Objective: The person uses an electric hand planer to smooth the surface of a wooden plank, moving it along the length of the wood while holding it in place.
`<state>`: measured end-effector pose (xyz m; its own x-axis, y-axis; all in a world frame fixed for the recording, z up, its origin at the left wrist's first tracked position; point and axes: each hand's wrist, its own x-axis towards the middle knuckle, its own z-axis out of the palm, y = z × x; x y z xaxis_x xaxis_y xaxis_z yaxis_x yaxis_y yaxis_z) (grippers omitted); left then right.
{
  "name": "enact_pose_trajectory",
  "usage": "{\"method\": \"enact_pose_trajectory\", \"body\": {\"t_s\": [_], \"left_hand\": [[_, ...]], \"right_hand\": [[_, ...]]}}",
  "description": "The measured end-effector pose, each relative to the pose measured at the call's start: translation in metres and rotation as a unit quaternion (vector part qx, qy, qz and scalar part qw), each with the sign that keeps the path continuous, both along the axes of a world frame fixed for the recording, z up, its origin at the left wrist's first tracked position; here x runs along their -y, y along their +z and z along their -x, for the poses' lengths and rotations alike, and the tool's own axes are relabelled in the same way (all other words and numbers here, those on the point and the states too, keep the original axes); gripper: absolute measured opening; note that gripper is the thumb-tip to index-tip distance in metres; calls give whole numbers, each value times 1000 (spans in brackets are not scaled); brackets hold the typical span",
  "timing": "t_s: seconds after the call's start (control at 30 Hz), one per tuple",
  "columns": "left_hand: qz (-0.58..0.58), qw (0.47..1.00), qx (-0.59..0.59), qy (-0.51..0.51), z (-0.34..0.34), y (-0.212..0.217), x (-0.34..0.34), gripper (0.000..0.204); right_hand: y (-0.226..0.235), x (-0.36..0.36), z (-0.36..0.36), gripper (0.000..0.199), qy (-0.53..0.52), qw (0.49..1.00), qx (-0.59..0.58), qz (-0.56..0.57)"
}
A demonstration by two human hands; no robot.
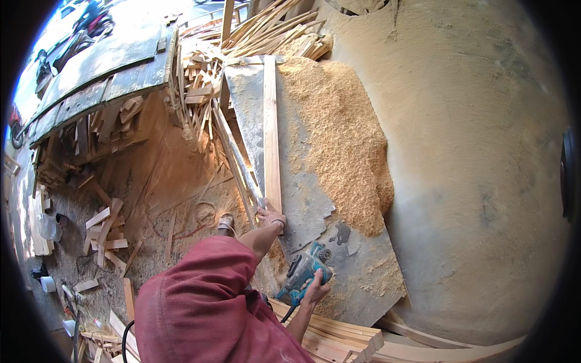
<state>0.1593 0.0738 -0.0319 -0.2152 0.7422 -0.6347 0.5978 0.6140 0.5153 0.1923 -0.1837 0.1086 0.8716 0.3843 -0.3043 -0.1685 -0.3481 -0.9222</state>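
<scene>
A long, narrow wooden plank lies lengthwise on a grey worktop. My left hand rests on the plank's near end, its fingers stretched out toward the left edge. In my right hand is a teal electric planer, gripped by its handle. The planer sits over the near part of the worktop, to the right of the plank and apart from it. A dark cord trails from its back end.
A big heap of wood shavings covers the worktop's right side, beside a plastered wall. Stacked planks lie close by at the near edge. Offcuts litter the floor at left, below a weathered bench. Thin strips pile up at the far end.
</scene>
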Motion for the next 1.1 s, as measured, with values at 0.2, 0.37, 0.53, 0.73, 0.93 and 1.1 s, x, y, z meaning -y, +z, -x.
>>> {"method": "enact_pose_trajectory", "body": {"t_s": [0.2,0.37,0.53,0.73,0.93,1.1], "left_hand": [[-50,994,89,-36,69,-20,-2,111],[194,636,747,-20,210,34,0,74],[215,718,650,128,267,87,9,60],[-90,880,461,71,280,32,16,39],[-52,951,297,69,265,73,17,47],[-138,980,144,19,276,71,31,54]], "right_hand": [[-16,17,-18,40,-60,998,-12,-18],[-30,18,-38,43,-89,996,-19,-15],[-23,-16,-48,48,-43,997,30,61],[-39,-60,-62,49,45,995,74,42],[-46,-79,-88,47,135,988,78,14],[-50,-77,-105,46,190,981,45,3]]}}
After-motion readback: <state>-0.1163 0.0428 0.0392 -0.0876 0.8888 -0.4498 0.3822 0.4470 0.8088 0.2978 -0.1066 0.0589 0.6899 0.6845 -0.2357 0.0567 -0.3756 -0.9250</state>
